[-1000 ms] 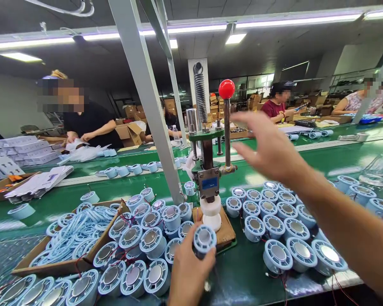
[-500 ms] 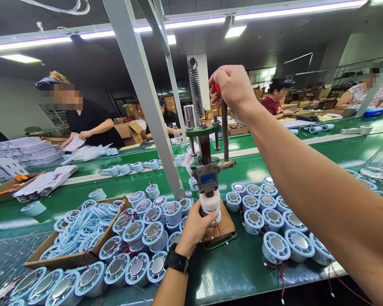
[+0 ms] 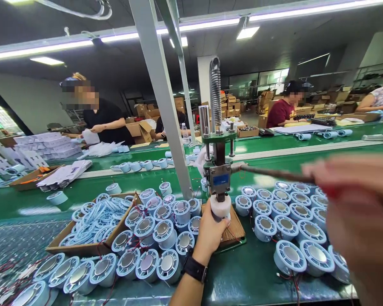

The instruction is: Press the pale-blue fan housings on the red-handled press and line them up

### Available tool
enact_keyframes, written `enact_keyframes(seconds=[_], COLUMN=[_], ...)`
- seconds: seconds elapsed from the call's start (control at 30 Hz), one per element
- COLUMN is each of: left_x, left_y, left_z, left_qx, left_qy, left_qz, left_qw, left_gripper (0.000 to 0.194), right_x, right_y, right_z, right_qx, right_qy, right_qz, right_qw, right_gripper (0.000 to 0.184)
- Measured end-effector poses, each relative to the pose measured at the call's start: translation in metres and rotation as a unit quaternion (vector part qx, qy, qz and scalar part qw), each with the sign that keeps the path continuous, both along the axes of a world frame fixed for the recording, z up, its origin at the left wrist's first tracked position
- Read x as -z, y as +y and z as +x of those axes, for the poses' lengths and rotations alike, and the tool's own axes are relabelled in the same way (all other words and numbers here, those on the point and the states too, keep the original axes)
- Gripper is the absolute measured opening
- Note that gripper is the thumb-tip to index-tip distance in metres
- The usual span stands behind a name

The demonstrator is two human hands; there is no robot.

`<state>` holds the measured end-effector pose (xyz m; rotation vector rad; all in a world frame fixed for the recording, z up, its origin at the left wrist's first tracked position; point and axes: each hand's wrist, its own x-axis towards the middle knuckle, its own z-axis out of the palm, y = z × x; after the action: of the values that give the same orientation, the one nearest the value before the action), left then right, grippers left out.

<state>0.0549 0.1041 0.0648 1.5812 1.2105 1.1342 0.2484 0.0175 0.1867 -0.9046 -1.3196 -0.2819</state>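
A hand-lever press stands in front of me, its white cylindrical press head lowered over a wooden base. Fingers and thumb of my left hand curl around a small round housing directly beneath that head; the housing is mostly hidden by them. My right hand, smeared by motion, is wrapped round the red knob of the lever, which points out to the right, nearly level. Light-blue round housings with silver discs and thin red and black wires stand in rows right of the press.
More such housings crowd the left side, some stacked. Beside them a cardboard tray holds light-blue rings. A grey post rises just behind. Across the green conveyor, a person in black and a person in maroon are working.
My right hand has swung the lever from upright down to the right, and the press head has lowered slightly. My left hand stays at the press. The view has turned a little left.
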Motion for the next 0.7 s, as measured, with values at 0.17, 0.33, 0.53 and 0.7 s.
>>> enact_keyframes(seconds=[0.17, 0.33, 0.53, 0.7], left_x=[-0.014, -0.057, -0.091, -0.083], left_y=[-0.053, -0.082, -0.032, -0.02], left_z=[-0.011, -0.126, -0.311, -0.34], left_qx=[-0.07, -0.256, -0.351, -0.262], left_qy=[0.049, 0.269, 0.422, 0.501], left_qz=[0.005, 0.12, -0.002, -0.033], left_qw=[0.996, 0.921, 0.836, 0.824], left_gripper=[0.077, 0.051, 0.022, 0.022], right_x=[-0.127, -0.021, 0.155, 0.166], right_y=[0.107, 0.104, 0.053, 0.07], right_z=[-0.007, -0.038, -0.098, -0.117], right_qx=[-0.173, -0.199, -0.178, -0.185], right_qy=[-0.01, 0.103, 0.184, 0.234], right_qz=[-0.066, -0.046, -0.284, -0.355], right_qw=[0.983, 0.974, 0.924, 0.886], right_gripper=[0.026, 0.05, 0.086, 0.087])
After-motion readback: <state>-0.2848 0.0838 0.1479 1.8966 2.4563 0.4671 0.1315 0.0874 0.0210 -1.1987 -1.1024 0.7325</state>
